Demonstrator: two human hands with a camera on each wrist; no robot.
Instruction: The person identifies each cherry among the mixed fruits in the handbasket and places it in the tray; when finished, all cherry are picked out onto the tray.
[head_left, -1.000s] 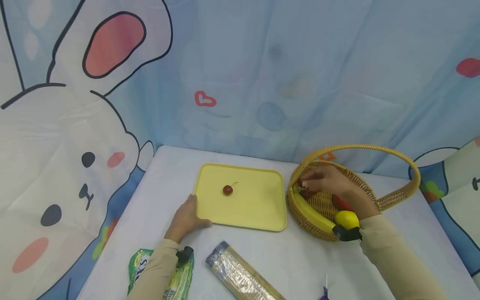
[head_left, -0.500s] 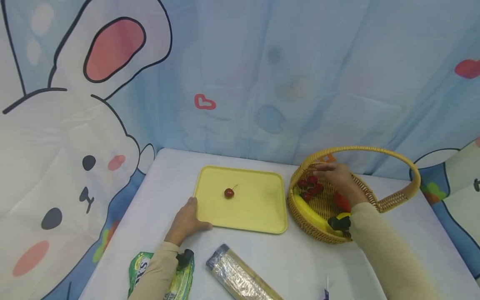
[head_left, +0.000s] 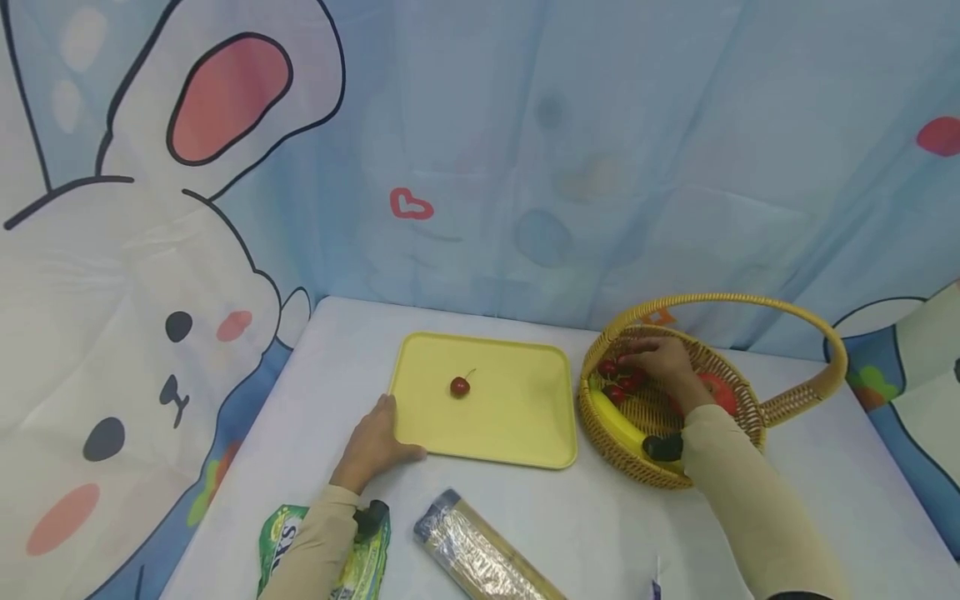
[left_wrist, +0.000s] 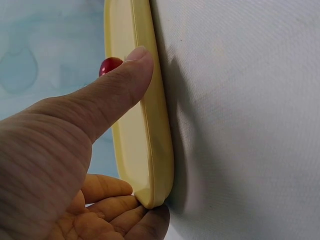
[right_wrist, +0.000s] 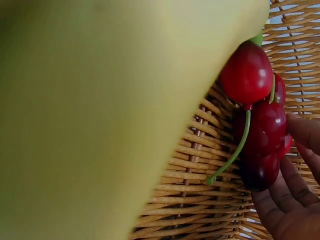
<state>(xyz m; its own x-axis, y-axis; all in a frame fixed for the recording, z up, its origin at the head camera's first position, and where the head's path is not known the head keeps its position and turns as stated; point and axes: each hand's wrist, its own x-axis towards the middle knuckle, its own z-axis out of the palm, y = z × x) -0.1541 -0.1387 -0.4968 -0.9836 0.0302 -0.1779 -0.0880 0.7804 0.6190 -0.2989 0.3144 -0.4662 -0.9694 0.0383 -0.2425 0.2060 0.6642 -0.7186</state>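
My left hand (head_left: 377, 447) holds the near left corner of a yellow tray (head_left: 525, 433); in the left wrist view the thumb (left_wrist: 120, 80) lies over its front rim and the fingers curl at the corner. One dark red cherry (head_left: 460, 386) with a stem sits on the tray. My right hand (head_left: 663, 362) reaches into a wicker basket (head_left: 615, 467) on the right. In the right wrist view its spread fingers (right_wrist: 292, 182) touch a cluster of cherries (right_wrist: 265, 125). A banana (head_left: 617, 423) lies along the basket's left side, with a red fruit (head_left: 718, 392) at its right.
The basket's tall handle (head_left: 720, 298) arches over it. Nearer on the white table lie a long clear-wrapped packet (head_left: 487, 550), a green bag (head_left: 367, 562) partly under the left forearm, and a small purple-ended item (head_left: 656, 587). A printed curtain (head_left: 480, 167) stands behind.
My right hand lifts off the cherries, showing them, then lowers back onto them. Its forearm shifts left, uncovering the red fruit and covering the yellow one. The left hand stays at the tray.
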